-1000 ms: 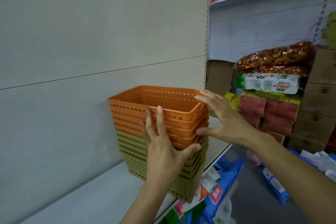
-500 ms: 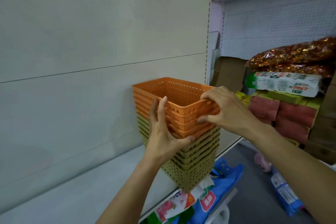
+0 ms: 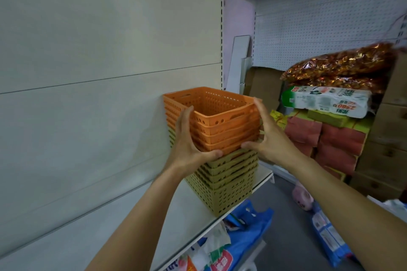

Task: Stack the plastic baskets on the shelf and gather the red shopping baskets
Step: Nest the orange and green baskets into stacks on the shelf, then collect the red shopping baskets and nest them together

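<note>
A nested stack of perforated plastic baskets stands on the white shelf (image 3: 189,211) near its right end. Several orange baskets (image 3: 222,121) sit on top of several olive-green baskets (image 3: 229,185). My left hand (image 3: 187,145) grips the near left corner of the orange part, thumb under its lowest rim. My right hand (image 3: 267,136) presses against the right side of the orange baskets, thumb at the same seam. No red shopping basket is in view.
A pale back panel (image 3: 99,72) rises behind the shelf. To the right stand stacked red packs (image 3: 334,141), a toilet-paper pack (image 3: 326,101), foil snack bags (image 3: 339,68) and cardboard boxes (image 3: 385,160). Blue bags (image 3: 246,233) lie under the shelf; a pink toy (image 3: 302,198) lies on the floor.
The basket stack has shifted right along the shelf toward its end. Both hands have closed tighter around the orange baskets, thumbs now at the seam above the green ones.
</note>
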### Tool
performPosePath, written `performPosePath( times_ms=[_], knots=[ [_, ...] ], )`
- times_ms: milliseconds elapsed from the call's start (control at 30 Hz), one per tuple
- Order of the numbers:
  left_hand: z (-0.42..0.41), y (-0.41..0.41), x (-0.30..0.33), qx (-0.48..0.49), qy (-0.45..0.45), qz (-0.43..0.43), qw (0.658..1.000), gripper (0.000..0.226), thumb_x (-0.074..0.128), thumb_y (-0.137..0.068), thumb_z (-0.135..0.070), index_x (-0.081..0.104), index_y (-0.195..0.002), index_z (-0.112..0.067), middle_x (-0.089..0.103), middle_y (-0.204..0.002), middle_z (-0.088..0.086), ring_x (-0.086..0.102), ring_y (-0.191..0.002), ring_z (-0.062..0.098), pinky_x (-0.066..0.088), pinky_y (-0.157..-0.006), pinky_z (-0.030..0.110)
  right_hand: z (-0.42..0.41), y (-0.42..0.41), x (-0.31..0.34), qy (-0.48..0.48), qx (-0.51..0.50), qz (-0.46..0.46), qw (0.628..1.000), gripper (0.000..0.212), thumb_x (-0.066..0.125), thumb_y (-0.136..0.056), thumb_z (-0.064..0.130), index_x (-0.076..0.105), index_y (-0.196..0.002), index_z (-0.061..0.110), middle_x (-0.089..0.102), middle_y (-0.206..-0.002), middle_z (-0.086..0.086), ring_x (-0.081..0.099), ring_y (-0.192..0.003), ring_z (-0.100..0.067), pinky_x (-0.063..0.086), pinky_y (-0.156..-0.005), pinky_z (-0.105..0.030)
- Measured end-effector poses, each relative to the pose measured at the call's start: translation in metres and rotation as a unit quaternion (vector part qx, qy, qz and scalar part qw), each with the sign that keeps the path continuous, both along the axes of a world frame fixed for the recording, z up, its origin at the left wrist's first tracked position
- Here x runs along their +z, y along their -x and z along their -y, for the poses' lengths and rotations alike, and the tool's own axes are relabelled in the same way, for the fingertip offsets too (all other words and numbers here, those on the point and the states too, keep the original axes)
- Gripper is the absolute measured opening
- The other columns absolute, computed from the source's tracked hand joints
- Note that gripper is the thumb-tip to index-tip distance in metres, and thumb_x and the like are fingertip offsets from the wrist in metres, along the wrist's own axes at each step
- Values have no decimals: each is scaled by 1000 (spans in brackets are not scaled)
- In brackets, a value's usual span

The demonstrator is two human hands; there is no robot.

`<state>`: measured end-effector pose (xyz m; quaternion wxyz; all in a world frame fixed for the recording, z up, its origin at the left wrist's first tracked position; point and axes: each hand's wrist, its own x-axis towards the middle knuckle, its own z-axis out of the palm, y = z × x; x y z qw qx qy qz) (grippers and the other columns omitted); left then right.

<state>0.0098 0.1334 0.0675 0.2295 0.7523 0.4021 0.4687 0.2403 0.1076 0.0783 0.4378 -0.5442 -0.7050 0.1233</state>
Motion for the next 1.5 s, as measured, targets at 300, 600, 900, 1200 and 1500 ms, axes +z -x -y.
performPosePath(
  times_ms=[300,600,900,1200,1500],
  knots=[
    [-22,-45,-11,27,-25,7,999,129,90,-55,-41,-4,-143,-55,2,-161,-8,20,-147,16,34,-113,51,-40,-55,-3,-41,48,10,998,114,83,-60,51,7,-144,53,31,-140,20,36,-134,-16,43,-102,-52],
    [-17,-57,-17,54,2,12,998,129,86,-63,-40,-11,-147,-51,-5,-163,-13,7,-150,10,24,-120,49,-48,-66,-22,-56,79,-16,995,110,77,-72,41,-2,-150,41,17,-144,17,21,-134,0,27,-108,-32],
    [61,-102,-53,251,-2,-70,965,82,62,-89,-38,10,-153,-37,26,-160,-6,25,-145,10,31,-116,46,-8,-70,-61,-3,110,59,992,77,61,-88,36,15,-149,38,-5,-160,12,4,-145,-9,21,-114,-39],
    [210,-112,-122,437,54,-99,892,67,42,-86,-61,47,-140,-22,59,-133,0,54,-122,18,45,-102,38,94,-57,-117,-18,242,73,967,44,50,-91,38,52,-132,24,54,-136,5,48,-124,-12,44,-101,-35],
    [360,-45,-167,566,120,-49,814,61,51,-84,-55,55,-133,-19,61,-126,-8,58,-116,15,45,-95,28,184,53,-161,12,397,130,908,43,49,-91,38,51,-132,27,56,-133,5,50,-122,-15,43,-95,-32]
  ],
)
